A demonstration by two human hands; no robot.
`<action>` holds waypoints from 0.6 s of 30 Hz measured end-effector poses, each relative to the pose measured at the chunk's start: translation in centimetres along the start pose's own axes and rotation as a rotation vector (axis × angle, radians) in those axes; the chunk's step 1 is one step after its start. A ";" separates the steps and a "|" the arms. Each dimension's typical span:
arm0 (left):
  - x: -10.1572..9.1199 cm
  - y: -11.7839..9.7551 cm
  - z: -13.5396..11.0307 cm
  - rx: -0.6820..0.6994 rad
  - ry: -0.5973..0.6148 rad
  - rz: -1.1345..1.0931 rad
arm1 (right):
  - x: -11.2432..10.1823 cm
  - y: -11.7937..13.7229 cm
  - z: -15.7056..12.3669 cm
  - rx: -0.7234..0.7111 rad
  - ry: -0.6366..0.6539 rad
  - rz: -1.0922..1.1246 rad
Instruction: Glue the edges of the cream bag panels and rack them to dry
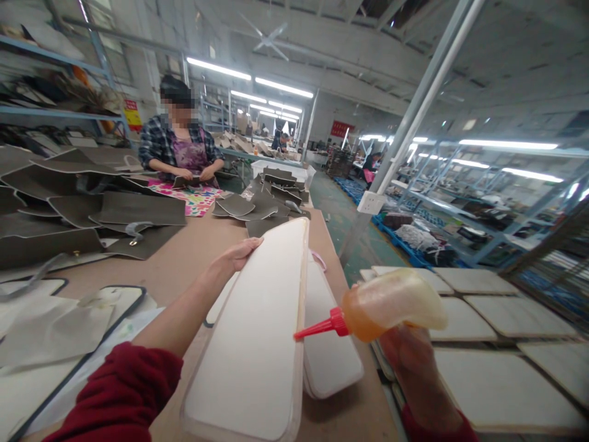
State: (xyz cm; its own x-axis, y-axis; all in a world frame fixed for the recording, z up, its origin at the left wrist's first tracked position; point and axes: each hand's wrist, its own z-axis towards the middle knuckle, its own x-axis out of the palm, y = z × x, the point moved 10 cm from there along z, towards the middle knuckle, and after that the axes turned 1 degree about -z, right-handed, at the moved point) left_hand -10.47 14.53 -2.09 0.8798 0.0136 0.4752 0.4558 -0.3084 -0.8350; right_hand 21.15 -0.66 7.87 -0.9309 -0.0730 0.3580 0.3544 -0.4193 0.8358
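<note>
My left hand (237,255) grips the far left edge of a long white panel (257,344) and holds it tilted up above the brown table (184,258). My right hand (407,350) is wrapped round a squeeze bottle of amber glue (391,304). The bottle's red nozzle (317,328) points left and its tip touches the panel's right edge. A second white panel (329,350) lies flat on the table under the raised one.
Grey cut pieces (119,212) are piled on the table's left and far end. A person in a plaid shirt (179,147) works at the far end. White panels (497,319) lie spread on racks to the right. A metal post (405,135) rises beside the table.
</note>
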 end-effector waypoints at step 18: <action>-0.2 0.2 -0.4 -0.096 0.008 -0.032 | 0.7 -0.3 -0.7 0.076 0.034 0.005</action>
State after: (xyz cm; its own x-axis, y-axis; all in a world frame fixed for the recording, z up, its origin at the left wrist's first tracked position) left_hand -10.58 14.06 -2.27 0.8638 0.0173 0.5036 0.4681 -0.3972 -0.7893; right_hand 20.33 -1.28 7.59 -0.9311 -0.1057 0.3492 0.3635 -0.3492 0.8637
